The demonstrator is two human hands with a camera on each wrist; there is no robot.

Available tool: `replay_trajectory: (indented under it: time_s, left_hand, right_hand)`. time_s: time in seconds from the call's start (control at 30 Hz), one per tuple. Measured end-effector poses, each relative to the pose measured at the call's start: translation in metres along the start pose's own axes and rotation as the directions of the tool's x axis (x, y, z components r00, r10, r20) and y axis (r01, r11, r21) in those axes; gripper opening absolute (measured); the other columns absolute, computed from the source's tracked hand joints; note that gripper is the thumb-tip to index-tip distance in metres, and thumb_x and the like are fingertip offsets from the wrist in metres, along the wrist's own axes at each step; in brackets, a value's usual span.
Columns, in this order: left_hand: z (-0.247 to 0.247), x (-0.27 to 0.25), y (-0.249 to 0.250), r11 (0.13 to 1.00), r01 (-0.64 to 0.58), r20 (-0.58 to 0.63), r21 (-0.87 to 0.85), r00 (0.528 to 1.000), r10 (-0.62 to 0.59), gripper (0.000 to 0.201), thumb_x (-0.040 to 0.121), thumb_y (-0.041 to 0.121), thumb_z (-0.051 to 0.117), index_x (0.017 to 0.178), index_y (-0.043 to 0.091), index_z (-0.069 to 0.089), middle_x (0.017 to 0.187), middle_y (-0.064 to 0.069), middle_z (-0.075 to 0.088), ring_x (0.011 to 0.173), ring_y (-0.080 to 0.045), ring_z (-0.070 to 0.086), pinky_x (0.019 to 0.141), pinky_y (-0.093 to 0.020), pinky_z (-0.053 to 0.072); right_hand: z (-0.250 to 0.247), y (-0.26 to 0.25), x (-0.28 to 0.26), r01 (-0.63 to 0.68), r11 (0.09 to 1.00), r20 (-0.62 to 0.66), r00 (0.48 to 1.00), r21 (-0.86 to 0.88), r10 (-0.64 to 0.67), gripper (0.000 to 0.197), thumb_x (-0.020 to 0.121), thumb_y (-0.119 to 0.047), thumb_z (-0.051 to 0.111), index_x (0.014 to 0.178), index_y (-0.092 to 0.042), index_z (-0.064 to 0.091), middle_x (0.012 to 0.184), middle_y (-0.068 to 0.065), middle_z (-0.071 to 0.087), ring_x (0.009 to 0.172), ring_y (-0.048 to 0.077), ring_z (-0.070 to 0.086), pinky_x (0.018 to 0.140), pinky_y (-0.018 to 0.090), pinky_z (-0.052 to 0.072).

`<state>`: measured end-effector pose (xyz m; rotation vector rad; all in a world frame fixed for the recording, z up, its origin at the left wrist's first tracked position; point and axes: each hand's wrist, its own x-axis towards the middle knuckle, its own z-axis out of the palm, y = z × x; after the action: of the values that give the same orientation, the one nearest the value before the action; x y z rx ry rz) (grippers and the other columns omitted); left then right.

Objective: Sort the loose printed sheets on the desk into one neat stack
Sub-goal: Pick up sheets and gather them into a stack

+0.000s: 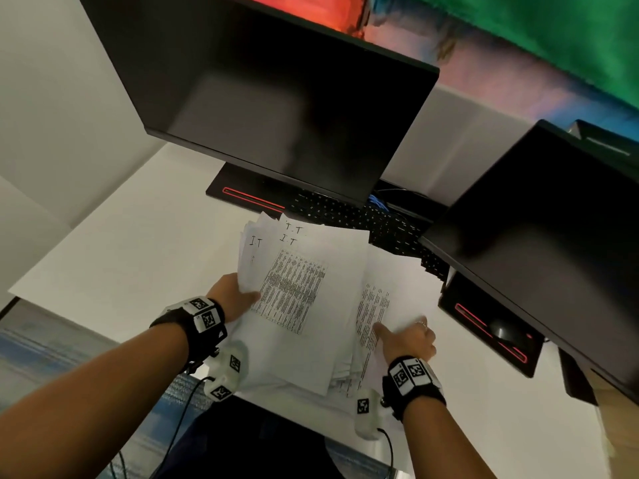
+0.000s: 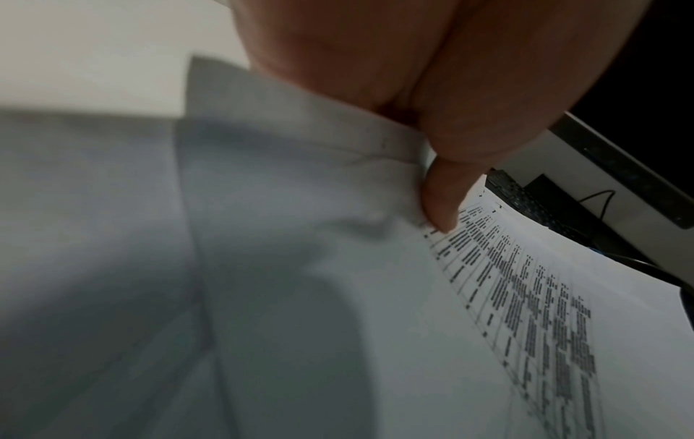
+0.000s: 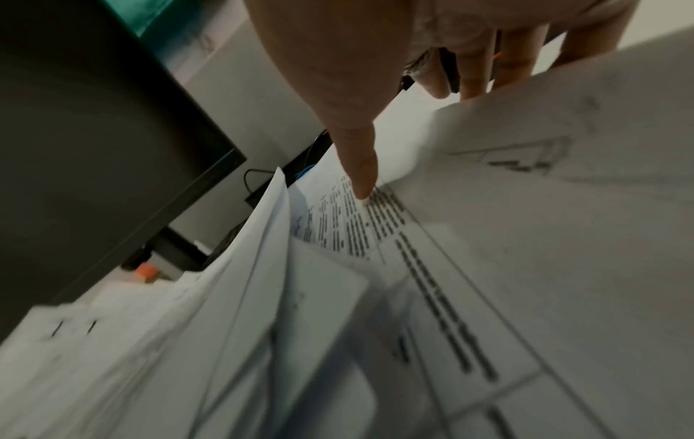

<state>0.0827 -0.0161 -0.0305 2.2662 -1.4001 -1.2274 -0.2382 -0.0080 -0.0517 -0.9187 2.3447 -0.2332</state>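
A loose bundle of printed sheets (image 1: 297,292) is fanned out unevenly over the white desk (image 1: 131,257), with tables of small black text on top. My left hand (image 1: 237,299) grips the bundle's left edge, thumb on the top page. In the left wrist view the thumb (image 2: 441,205) presses on the printed page (image 2: 525,297). My right hand (image 1: 408,338) holds the right side, where another printed sheet (image 1: 375,305) sticks out. The right thumb (image 3: 360,169) lies on the text, and the fingers (image 3: 473,77) go behind the sheets (image 3: 525,237).
A dark monitor (image 1: 276,98) stands behind the sheets and a second monitor (image 1: 553,229) at the right. A black keyboard (image 1: 363,216) lies just beyond the paper. A black mouse (image 1: 506,331) sits on the right monitor's base. Bare desk extends to the left.
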Motion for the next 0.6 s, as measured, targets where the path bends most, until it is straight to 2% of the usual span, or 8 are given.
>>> replay_trajectory:
  time_s: [0.1,0.2,0.3,0.4,0.47,0.5,0.6]
  left_hand:
    - [-0.001,0.000,-0.001,1.000,-0.005,0.007,0.002,1.000,0.005,0.028,0.093,0.023,0.064,0.116,0.008,0.064,0.103,-0.007,0.065,0.088,-0.022,0.058,0.077,-0.029,0.042]
    - [0.000,0.002,-0.003,1.000,0.003,0.006,-0.001,1.000,-0.003,0.030,0.093,0.024,0.065,0.117,0.007,0.064,0.109,-0.010,0.067,0.089,-0.023,0.057,0.079,-0.029,0.041]
    - [-0.001,0.000,-0.001,1.000,0.011,0.008,-0.008,1.000,-0.011,0.027,0.093,0.023,0.065,0.114,0.006,0.064,0.098,-0.007,0.063,0.087,-0.023,0.057,0.076,-0.029,0.041]
    - [-0.003,0.000,-0.003,0.999,0.019,0.005,-0.028,1.000,-0.019,0.027,0.093,0.022,0.065,0.114,0.005,0.064,0.100,-0.008,0.066,0.086,-0.024,0.059,0.075,-0.029,0.041]
    - [-0.005,0.000,-0.005,0.999,0.024,0.000,-0.031,1.000,-0.024,0.029,0.093,0.020,0.065,0.116,0.004,0.064,0.102,-0.009,0.066,0.088,-0.024,0.057,0.077,-0.029,0.041]
    - [-0.006,-0.001,-0.005,0.999,0.022,-0.001,-0.025,1.000,-0.022,0.030,0.093,0.020,0.065,0.118,0.004,0.064,0.101,-0.007,0.063,0.088,-0.023,0.056,0.077,-0.029,0.040]
    - [-0.005,-0.004,-0.003,0.999,0.030,-0.009,-0.011,1.000,-0.030,0.028,0.095,0.020,0.062,0.117,0.003,0.063,0.096,-0.005,0.059,0.087,-0.022,0.054,0.076,-0.029,0.039]
  right_hand:
    - [-0.004,-0.002,0.006,-0.032,0.989,-0.004,0.999,0.147,0.033,0.101,0.070,-0.032,0.089,0.149,-0.005,0.032,0.137,0.020,0.054,0.124,0.037,0.055,0.097,0.041,0.049]
    - [-0.003,-0.003,0.004,-0.034,0.970,0.094,0.995,0.239,0.012,0.075,0.065,-0.025,0.092,0.127,-0.002,0.056,0.120,0.017,0.067,0.105,0.033,0.067,0.083,0.035,0.056]
    - [-0.010,-0.008,-0.006,0.033,0.957,0.120,0.990,0.287,-0.070,0.051,0.068,-0.018,0.090,0.111,-0.003,0.067,0.110,0.016,0.073,0.090,0.027,0.069,0.080,0.035,0.059]
    - [-0.053,-0.030,-0.024,0.202,0.953,-0.027,0.979,0.225,-0.201,0.037,0.077,-0.016,0.083,0.107,-0.004,0.066,0.102,0.014,0.072,0.086,0.026,0.066,0.072,0.028,0.055]
    - [-0.093,-0.048,-0.040,0.353,0.924,-0.144,0.932,0.148,-0.333,0.033,0.078,-0.020,0.083,0.104,-0.007,0.065,0.092,0.008,0.067,0.094,0.030,0.066,0.072,0.032,0.057]
    - [-0.113,-0.056,-0.048,0.424,0.894,-0.185,0.899,0.143,-0.396,0.031,0.077,-0.020,0.083,0.101,-0.010,0.065,0.087,0.003,0.064,0.092,0.030,0.066,0.069,0.031,0.056]
    - [-0.166,-0.074,-0.074,0.560,0.757,-0.222,0.829,0.338,-0.514,0.029,0.075,-0.013,0.085,0.095,-0.021,0.066,0.081,-0.011,0.064,0.077,0.011,0.067,0.060,0.020,0.048]
